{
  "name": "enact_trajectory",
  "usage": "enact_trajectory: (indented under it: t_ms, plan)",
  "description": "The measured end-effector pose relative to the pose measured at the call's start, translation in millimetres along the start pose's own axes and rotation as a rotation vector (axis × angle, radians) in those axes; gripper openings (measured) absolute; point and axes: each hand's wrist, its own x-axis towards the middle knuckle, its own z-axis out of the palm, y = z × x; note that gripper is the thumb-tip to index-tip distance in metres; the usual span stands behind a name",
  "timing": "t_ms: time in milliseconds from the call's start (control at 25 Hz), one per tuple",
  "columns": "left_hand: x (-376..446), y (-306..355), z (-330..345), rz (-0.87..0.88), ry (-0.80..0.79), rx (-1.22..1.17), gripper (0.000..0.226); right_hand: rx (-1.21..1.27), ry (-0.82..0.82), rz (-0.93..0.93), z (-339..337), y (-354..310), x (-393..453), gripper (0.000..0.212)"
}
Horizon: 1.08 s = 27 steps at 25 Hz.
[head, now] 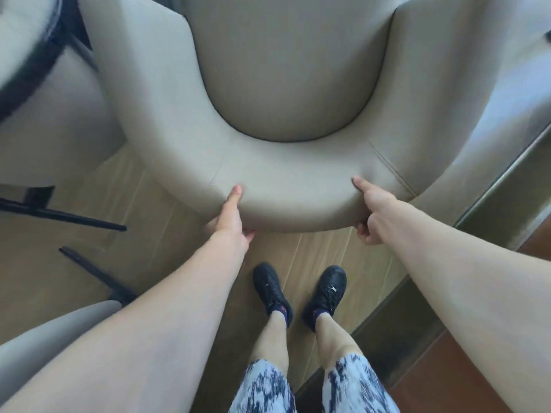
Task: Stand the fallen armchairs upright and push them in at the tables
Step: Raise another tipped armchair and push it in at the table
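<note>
A beige tub armchair stands upright right in front of me, its curved backrest rim toward me and its round seat cushion beyond. My left hand grips the rim of the backrest, thumb on top and fingers curled under its outer edge. My right hand grips the same rim further right in the same way. A round table with a dark edge shows at the upper left, blurred.
A second beige armchair sits at the left, with dark thin legs sticking out low over the wooden floor. Part of another chair is at the lower left. A dark step edge runs along the right. My feet stand behind the chair.
</note>
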Motion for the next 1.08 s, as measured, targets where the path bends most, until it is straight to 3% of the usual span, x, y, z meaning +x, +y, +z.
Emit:
enact_trajectory:
  t_ms: [80, 160, 320, 440, 600, 760, 880, 1080]
  plan:
    - [-9, 14, 0, 0.089, 0.021, 0.05, 0.056, -0.057, -0.025, 0.017, 2, -19, -16, 0.054]
    - [-17, 21, -1, 0.333, 0.075, 0.233, 0.053, -0.073, -0.032, 0.017, 5, -41, -31, 0.052]
    - [-20, 37, -4, 1.307, -0.012, 1.213, 0.065, -0.138, -0.003, -0.039, 11, -87, -57, 0.061]
    - [-5, 71, 11, 1.599, 0.113, 1.639, 0.086, -0.206, -0.044, -0.111, 17, -118, -72, 0.063]
    - [3, 130, 52, 1.757, 0.214, 1.809, 0.092, -0.306, -0.05, -0.315, 24, -156, -89, 0.065]
    - [-6, 181, 104, 1.662, 0.261, 1.883, 0.084, -0.29, -0.019, -0.405, 37, -197, -105, 0.053]
    - [-12, 211, 135, 1.578, 0.25, 1.943, 0.085, -0.272, 0.037, -0.429, 47, -221, -111, 0.058]
    - [-6, 232, 155, 1.615, 0.295, 2.026, 0.088, -0.385, 0.046, -0.486, 45, -237, -113, 0.061]
